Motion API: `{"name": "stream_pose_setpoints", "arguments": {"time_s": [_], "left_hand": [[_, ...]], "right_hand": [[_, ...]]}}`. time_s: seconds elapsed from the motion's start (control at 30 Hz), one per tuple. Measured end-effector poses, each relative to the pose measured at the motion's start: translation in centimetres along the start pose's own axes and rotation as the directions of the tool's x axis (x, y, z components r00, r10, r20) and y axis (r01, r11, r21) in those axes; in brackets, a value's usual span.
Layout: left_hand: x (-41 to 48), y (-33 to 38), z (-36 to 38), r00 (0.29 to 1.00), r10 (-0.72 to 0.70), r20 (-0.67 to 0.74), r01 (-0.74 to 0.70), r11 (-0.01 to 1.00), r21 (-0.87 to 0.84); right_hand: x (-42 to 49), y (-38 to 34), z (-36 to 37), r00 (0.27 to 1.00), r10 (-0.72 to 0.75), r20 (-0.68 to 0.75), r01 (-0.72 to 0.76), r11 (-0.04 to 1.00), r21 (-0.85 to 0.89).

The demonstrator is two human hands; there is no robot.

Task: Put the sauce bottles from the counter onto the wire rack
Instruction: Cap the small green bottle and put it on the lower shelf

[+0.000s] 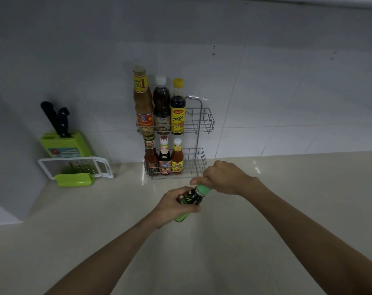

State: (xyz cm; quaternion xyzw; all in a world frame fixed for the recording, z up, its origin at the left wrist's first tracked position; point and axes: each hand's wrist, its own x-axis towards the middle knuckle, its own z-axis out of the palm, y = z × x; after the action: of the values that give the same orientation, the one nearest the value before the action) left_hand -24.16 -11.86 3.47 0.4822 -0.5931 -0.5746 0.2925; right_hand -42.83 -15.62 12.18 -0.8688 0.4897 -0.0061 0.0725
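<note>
Both hands grip green-capped bottle above counter; wire rack right half free.

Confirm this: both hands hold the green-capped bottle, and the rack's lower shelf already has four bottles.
Not four. The head view shows three bottles on the lower shelf of the rack. Both hands, left and right, do hold the green-capped bottle.

counter: glossy stone | rack: metal wire | wall tiles: smooth
</note>
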Motion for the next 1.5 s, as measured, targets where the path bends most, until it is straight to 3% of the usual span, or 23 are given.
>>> {"name": "stream_pose_setpoints", "arguments": {"time_s": [0.07, 0.13, 0.3, 0.4, 0.43, 0.57, 0.63, 0.7, 0.77, 0.87, 1.0, 1.07, 1.13, 1.23, 1.3, 1.37, 1.43, 1.5], "left_hand": [[0.1, 0.2, -0.1, 1.0, -0.004, -0.01, 0.003, 1.0, -0.023], [0.1, 0.3, -0.2, 0.999, 0.004, -0.048, -0.007, 0.998, -0.058], [0.3, 1.0, 0.3, 0.997, 0.025, -0.073, -0.029, 0.998, -0.06], [0.4, 1.4, 0.2, 0.997, 0.018, -0.078, -0.024, 0.996, -0.08], [0.3, 1.4, 0.1, 0.997, 0.017, -0.081, -0.023, 0.997, -0.077], [0.0, 1.5, 0.3, 0.998, 0.022, -0.061, -0.024, 0.999, -0.03], [-0.1, 1.7, 0.5, 0.997, 0.021, -0.077, -0.025, 0.998, -0.051], [-0.1, 1.6, 0.3, 0.995, 0.015, -0.098, -0.022, 0.997, -0.069], [-0.2, 1.5, 0.2, 0.996, 0.016, -0.093, -0.022, 0.998, -0.059], [-0.4, 1.3, 0.5, 0.997, 0.024, -0.07, -0.029, 0.997, -0.072], [-0.5, 1.6, 0.2, 0.996, 0.062, -0.071, -0.072, 0.987, -0.146], [-0.5, 1.6, 0.5, 0.991, 0.08, -0.104, -0.092, 0.988, -0.12], [-0.3, 1.6, 1.1, 0.978, 0.083, -0.193, -0.102, 0.991, -0.089], [0.0, 1.7, 1.8, 0.937, 0.094, -0.336, -0.115, 0.993, -0.042], [0.1, 2.1, 1.7, 0.918, 0.107, -0.382, -0.123, 0.992, -0.019], [0.4, 2.4, 0.9, 0.942, 0.086, -0.325, -0.086, 0.996, 0.013], [0.6, 2.0, -0.4, 0.992, -0.003, -0.124, -0.002, 0.999, -0.035], [0.2, 1.1, -1.1, 0.996, -0.075, 0.052, 0.08, 0.991, -0.106]], "right_hand": [[-0.2, 0.6, -0.9, 0.997, -0.002, 0.077, -0.021, 0.955, 0.297], [-0.3, 1.1, -1.5, 0.991, -0.091, 0.099, 0.038, 0.897, 0.44], [-0.2, 0.3, -0.5, 0.997, 0.034, -0.062, -0.023, 0.986, 0.167], [-0.7, 0.9, -1.4, 0.996, 0.055, 0.073, -0.086, 0.843, 0.532], [-0.8, 0.9, -1.6, 0.998, 0.029, 0.06, -0.059, 0.814, 0.578], [-0.6, 0.5, -0.9, 0.991, 0.119, -0.06, -0.088, 0.923, 0.375], [-0.9, 0.8, -0.9, 0.993, 0.113, 0.039, -0.115, 0.827, 0.55], [-1.3, 1.1, -1.1, 0.997, 0.006, 0.076, -0.054, 0.765, 0.642], [-1.4, 0.7, -0.9, 1.0, 0.02, 0.015, -0.025, 0.835, 0.55], [-1.4, 0.0, -0.6, 0.991, 0.098, -0.095, -0.068, 0.957, 0.281], [-1.6, 0.1, 0.0, 0.97, -0.114, -0.216, 0.136, 0.987, 0.091], [-1.5, -0.2, 0.7, 0.951, -0.147, -0.271, 0.133, 0.989, -0.07], [-1.2, -0.7, 1.4, 0.941, -0.034, -0.337, -0.005, 0.994, -0.113], [0.3, -1.9, 1.8, 0.906, 0.274, -0.323, -0.252, 0.962, 0.11], [1.6, -2.1, 1.7, 0.89, 0.366, -0.273, -0.316, 0.925, 0.211], [2.2, -1.3, 1.1, 0.927, 0.292, -0.236, -0.227, 0.936, 0.269], [2.3, 0.3, 0.0, 0.969, 0.176, -0.175, -0.109, 0.934, 0.339], [2.5, 1.6, -0.9, 0.977, 0.137, -0.162, -0.057, 0.906, 0.419]]}}
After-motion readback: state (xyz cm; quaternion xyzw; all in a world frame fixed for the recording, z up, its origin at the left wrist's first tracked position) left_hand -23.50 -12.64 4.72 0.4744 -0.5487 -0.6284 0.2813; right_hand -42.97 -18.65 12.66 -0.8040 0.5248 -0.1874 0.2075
